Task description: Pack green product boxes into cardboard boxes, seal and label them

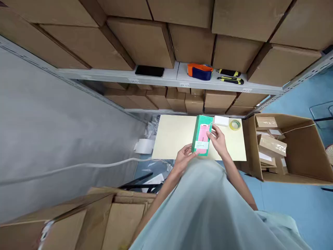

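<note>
A green box [197, 134] with a picture of a pink device on its front lies tilted over a small cream tabletop [174, 133]. My left hand [183, 155] holds its lower left corner, thumb along the bottom edge. At the right side, my right hand [218, 139] grips the edge, with the thumb on the front face; part of its fingers is hidden. Just beyond my right hand lie a stack of white labels or cards [221, 121] and a roll of clear yellowish tape [235, 125].
Shelves of brown cartons [140, 38] rise ahead, with a phone [149, 71], an orange and blue strap roll [200, 71] and cutters [230, 80] on one ledge. At right stands an open carton [307, 152] holding small boxes. A white cable [104, 165] crosses at left, above flattened cardboard [125, 222].
</note>
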`<control>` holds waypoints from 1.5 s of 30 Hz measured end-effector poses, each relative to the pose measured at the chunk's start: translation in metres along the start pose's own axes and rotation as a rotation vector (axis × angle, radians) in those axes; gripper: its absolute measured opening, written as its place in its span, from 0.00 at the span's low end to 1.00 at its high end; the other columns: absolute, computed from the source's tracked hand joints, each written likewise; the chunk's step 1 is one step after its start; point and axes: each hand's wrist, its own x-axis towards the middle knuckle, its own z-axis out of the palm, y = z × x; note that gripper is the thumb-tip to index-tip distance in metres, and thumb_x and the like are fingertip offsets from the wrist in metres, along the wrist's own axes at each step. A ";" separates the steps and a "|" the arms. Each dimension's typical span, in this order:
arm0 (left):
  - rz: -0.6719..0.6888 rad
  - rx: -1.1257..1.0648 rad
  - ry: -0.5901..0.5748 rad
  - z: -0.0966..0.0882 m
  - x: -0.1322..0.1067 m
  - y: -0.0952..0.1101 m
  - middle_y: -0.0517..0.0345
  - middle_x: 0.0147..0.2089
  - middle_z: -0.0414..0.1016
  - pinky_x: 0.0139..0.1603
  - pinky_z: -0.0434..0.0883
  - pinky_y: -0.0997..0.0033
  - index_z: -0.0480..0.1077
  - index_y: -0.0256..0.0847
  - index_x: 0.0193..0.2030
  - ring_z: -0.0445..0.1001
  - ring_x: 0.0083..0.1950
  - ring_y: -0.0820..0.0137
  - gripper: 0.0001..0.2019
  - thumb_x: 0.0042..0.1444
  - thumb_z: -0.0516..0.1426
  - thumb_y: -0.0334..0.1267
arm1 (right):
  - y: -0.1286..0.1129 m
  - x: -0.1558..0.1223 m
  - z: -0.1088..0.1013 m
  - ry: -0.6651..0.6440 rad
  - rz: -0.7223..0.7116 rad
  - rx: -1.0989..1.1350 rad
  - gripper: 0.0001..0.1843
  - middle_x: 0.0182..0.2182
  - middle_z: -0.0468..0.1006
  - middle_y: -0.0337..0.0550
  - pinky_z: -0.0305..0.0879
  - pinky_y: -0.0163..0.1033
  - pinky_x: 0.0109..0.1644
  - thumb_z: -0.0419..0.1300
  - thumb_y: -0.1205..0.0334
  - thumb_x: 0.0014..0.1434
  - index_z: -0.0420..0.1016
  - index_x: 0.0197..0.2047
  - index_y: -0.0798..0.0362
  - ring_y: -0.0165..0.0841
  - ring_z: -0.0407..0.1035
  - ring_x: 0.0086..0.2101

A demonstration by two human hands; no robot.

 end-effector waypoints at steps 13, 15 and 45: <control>0.118 0.098 0.051 -0.011 -0.024 0.004 0.40 0.72 0.77 0.62 0.83 0.50 0.79 0.46 0.64 0.77 0.72 0.46 0.36 0.51 0.78 0.56 | 0.002 -0.003 -0.012 -0.090 0.020 0.057 0.54 0.63 0.83 0.56 0.87 0.50 0.51 0.78 0.34 0.57 0.68 0.79 0.45 0.47 0.84 0.53; -0.051 -0.045 -0.079 -0.018 -0.022 0.004 0.39 0.67 0.82 0.63 0.82 0.47 0.80 0.44 0.64 0.81 0.68 0.44 0.39 0.48 0.79 0.57 | 0.005 0.000 -0.020 -0.127 0.033 0.065 0.52 0.63 0.85 0.55 0.87 0.49 0.50 0.77 0.34 0.58 0.70 0.78 0.44 0.47 0.84 0.52; 0.214 0.298 0.294 -0.022 0.018 -0.040 0.48 0.61 0.77 0.59 0.86 0.53 0.80 0.43 0.59 0.84 0.51 0.62 0.37 0.40 0.80 0.46 | 0.062 0.041 -0.005 -0.124 0.225 0.028 0.60 0.63 0.80 0.53 0.81 0.56 0.65 0.79 0.31 0.51 0.67 0.80 0.42 0.46 0.81 0.55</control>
